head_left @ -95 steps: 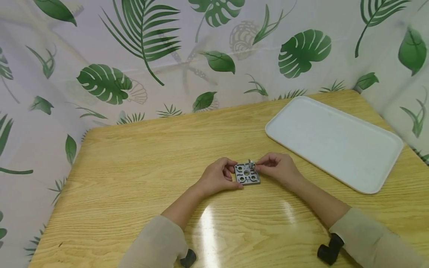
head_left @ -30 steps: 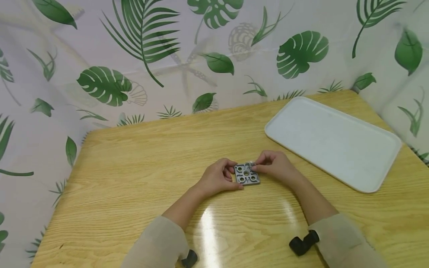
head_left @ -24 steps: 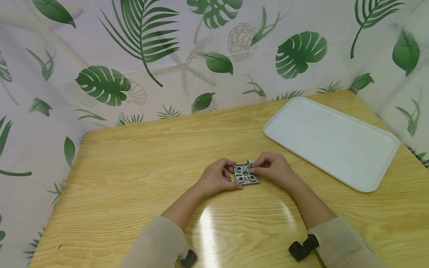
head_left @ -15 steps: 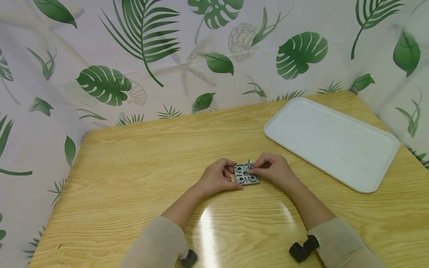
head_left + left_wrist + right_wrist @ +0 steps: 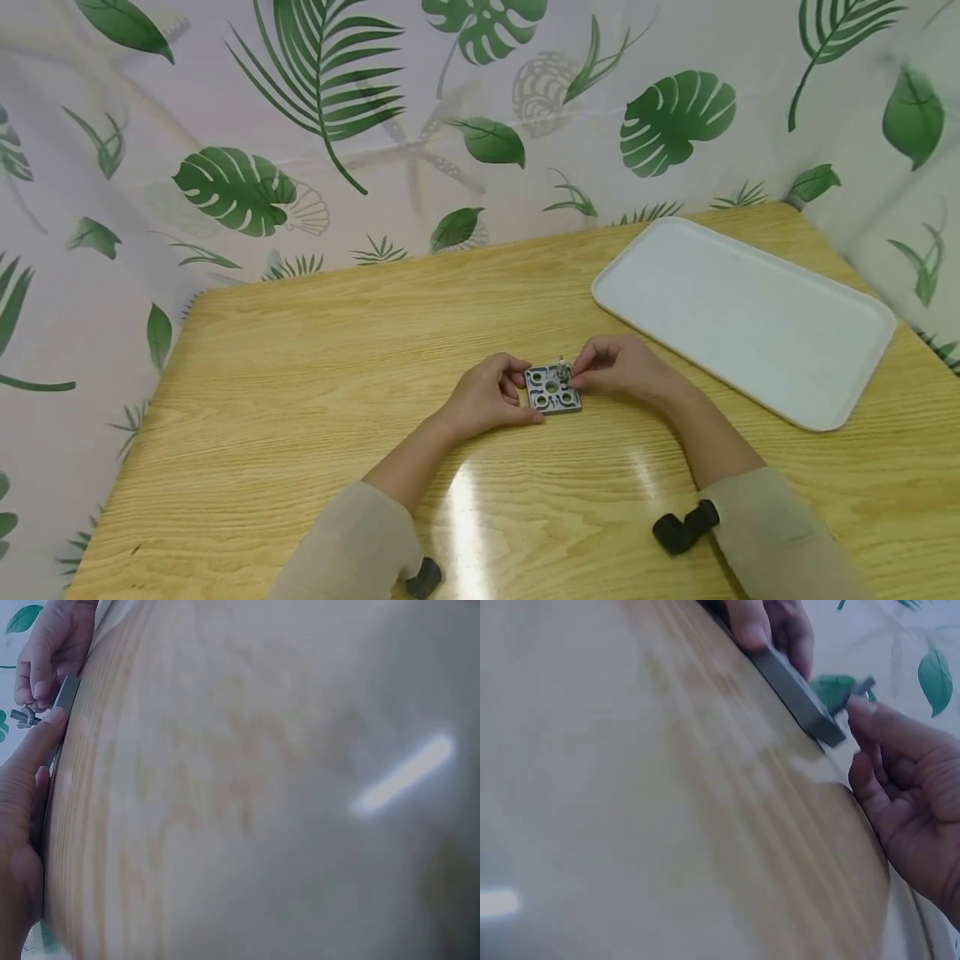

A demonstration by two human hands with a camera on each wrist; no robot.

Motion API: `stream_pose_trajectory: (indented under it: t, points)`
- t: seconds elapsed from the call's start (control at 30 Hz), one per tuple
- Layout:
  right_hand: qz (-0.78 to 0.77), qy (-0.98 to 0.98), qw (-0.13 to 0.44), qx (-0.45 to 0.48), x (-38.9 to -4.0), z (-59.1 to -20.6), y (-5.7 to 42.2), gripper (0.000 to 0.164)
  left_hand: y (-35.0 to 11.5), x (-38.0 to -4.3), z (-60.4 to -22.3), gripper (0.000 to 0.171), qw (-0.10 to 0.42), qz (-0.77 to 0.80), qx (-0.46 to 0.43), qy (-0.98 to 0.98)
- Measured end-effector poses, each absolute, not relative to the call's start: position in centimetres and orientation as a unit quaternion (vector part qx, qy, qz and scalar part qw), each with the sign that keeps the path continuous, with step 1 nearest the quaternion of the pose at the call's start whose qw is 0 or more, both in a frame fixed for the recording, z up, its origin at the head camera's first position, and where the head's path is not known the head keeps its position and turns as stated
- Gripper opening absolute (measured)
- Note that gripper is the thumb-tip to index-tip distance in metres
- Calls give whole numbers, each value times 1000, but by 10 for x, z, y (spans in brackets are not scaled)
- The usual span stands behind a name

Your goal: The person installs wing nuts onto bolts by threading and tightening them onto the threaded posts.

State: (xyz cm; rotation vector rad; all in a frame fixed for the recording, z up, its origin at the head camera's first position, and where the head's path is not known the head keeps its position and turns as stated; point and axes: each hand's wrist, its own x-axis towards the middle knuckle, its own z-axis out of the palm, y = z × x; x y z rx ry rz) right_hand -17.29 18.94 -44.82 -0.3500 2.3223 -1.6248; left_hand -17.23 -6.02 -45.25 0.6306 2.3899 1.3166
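In the head view a grey square plate (image 5: pixel 554 402) with several round holes lies on the wooden table. My left hand (image 5: pixel 487 396) grips its left side, thumb along the front edge and fingers behind. From the plate's far right corner rises a small metal bolt with what looks like a wing nut (image 5: pixel 562 371). Thumb and fingertips of my right hand (image 5: pixel 624 365) are right at this nut, pinching it from the right. The left wrist view shows the bolt's end (image 5: pixel 21 717) poking out past the nut. Seen from the right wrist, the plate (image 5: pixel 795 694) appears edge-on.
A white rectangular tray (image 5: pixel 750 317) is at the back right of the table (image 5: pixel 337 358). Behind and beside the table hangs a leaf-printed cloth (image 5: pixel 420 100). Black wrist-worn devices (image 5: pixel 675 533) sit below both sleeves.
My right hand has shifted slightly right and its wrist has turned, with the fingertips drawn to the nut's right side. The left hand and the plate have stayed in place.
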Motion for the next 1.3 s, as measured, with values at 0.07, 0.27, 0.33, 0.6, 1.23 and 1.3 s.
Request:
stream_pose_trajectory:
  t: [0.07,0.27,0.33,0.6,1.23,1.3]
  points:
    - [-569,793,181,-121,-183,-447,196,22,-60,-172,-452,66,174,468,219,838]
    - [-584,727,336,-133,-215,-438,199,39,-61,-173,-451,67,180,473,216,835]
    - [-575,714,371,-147,-222,-433,196,47,-61,-173,-451,67,180,471,213,837]
    - [-496,741,411,-189,-240,-424,186,45,-61,-174,-453,65,172,460,218,843]
    - [-520,786,268,-199,-220,-441,188,18,-59,-174,-455,64,160,454,229,846]
    - [-525,796,243,-179,-214,-442,188,19,-59,-174,-455,64,159,452,227,848]
